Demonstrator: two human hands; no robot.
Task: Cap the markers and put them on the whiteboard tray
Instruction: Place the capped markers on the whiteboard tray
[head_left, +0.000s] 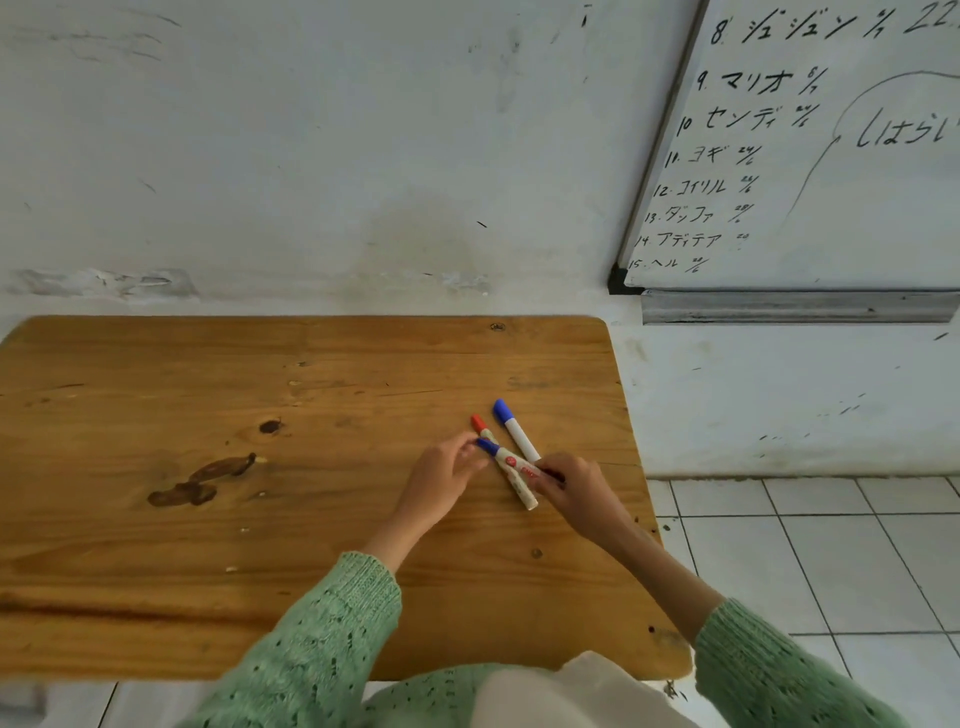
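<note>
Between left hand (441, 475), right hand (574, 491), markers (511, 467)

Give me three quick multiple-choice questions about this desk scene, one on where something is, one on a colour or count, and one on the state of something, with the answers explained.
1. Where is the grey metal whiteboard tray?
A. On the wooden desk
B. On the wall under the whiteboard, at upper right
C. On the tiled floor

2. How many white-barrelled markers can be seen on the brown wooden desk?
A. One
B. Three
C. Six

3. What is the state of the tray?
A. No marker visible on it
B. Full of markers
C. Covered by a cloth

Answers: 1 B, the tray runs along the bottom edge of the white whiteboard. 2 B, the blue-capped marker lying apart, the red-capped marker and the blue-capped marker between the left hand and right hand. 3 A, all three markers are on the desk.
</note>
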